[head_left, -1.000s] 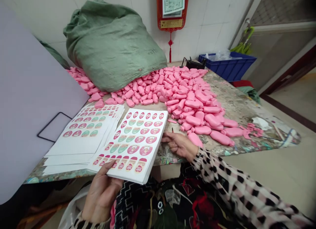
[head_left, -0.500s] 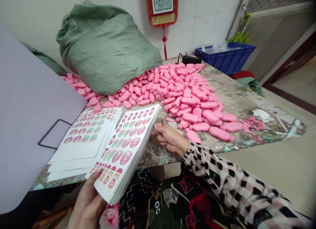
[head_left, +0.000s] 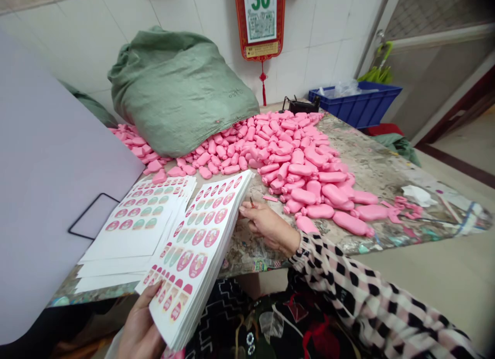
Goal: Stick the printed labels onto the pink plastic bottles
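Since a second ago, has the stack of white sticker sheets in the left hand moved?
Yes: judged against the front edge of the paint-stained table, the near end of the stack has swung left and toward the person's body.

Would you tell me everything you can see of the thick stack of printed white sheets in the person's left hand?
The thick stack of printed white sheets looks like paper, with many layered edges showing along its right side. Its top bears rows of pink and mint-green labels, mostly rounded. It is tilted over the near edge of a stained tabletop. The bare left hand grips its near left part, thumb on top; the bare right hand is at its far right edge, contact unclear.
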Demonstrator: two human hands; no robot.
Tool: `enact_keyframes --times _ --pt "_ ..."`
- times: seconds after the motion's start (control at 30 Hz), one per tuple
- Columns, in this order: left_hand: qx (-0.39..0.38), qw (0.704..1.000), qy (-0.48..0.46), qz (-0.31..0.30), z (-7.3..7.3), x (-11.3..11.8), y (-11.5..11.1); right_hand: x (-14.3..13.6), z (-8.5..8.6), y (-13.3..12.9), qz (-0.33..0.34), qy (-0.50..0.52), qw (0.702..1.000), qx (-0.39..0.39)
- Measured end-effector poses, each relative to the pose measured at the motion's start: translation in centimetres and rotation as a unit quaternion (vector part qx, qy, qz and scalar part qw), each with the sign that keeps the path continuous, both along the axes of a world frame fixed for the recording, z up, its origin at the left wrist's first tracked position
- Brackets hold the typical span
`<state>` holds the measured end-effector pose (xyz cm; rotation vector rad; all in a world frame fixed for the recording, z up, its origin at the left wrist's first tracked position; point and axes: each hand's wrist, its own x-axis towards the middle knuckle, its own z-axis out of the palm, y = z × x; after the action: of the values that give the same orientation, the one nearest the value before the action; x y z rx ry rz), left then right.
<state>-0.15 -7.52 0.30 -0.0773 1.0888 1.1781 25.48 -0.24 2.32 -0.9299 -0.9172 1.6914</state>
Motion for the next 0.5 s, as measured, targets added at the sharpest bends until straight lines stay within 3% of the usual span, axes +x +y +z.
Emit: enact_keyframes --times 0.27,0.5 --pt "0.018 0.999 -0.038 -0.003 -0.8 -0.6 0.1 0.5 -0.7 1.1 -0.036 0.008 0.999 -0.03" --pt "0.021 1.0 -0.019 -0.014 -1.1 -0.5 0.0 2.1 -0.6 3.9 -0.092 0.006 0.994 -0.052"
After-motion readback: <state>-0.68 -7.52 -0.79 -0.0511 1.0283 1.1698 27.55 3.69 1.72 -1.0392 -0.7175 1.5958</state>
